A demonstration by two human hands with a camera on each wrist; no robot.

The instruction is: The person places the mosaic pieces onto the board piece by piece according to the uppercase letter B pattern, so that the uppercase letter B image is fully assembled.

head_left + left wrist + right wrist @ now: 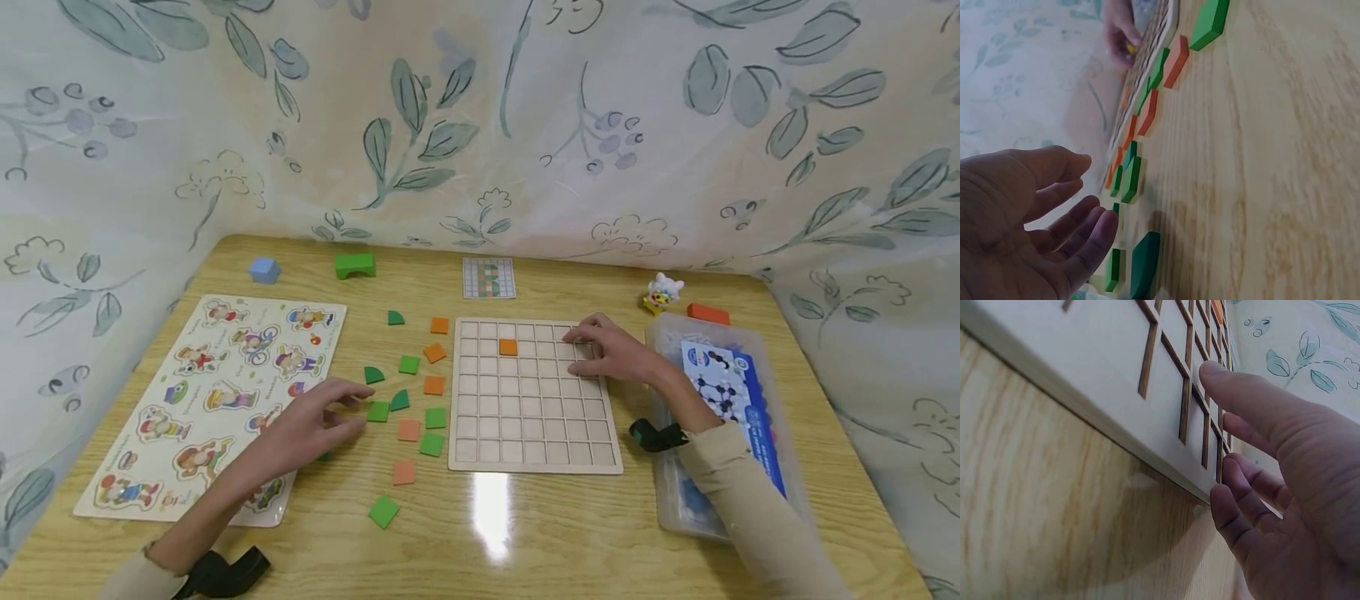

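On the table lies a wooden grid board with one orange square tile in a cell near its top. My right hand is at the board's right edge, thumb over the cells and fingertips right at the rim in the right wrist view, fingers loosely bent. Left of the board are scattered green square tiles, orange square tiles, salmon square tiles and dark green quarter-circle tiles. Relaxed and holding nothing, my left hand hovers beside a green tile.
A peg puzzle board with cartoon figures lies at left. Behind the grid stands a small pattern card. At right are a plastic box, a toy figure and a red block. A blue cube and green arch block sit at back left.
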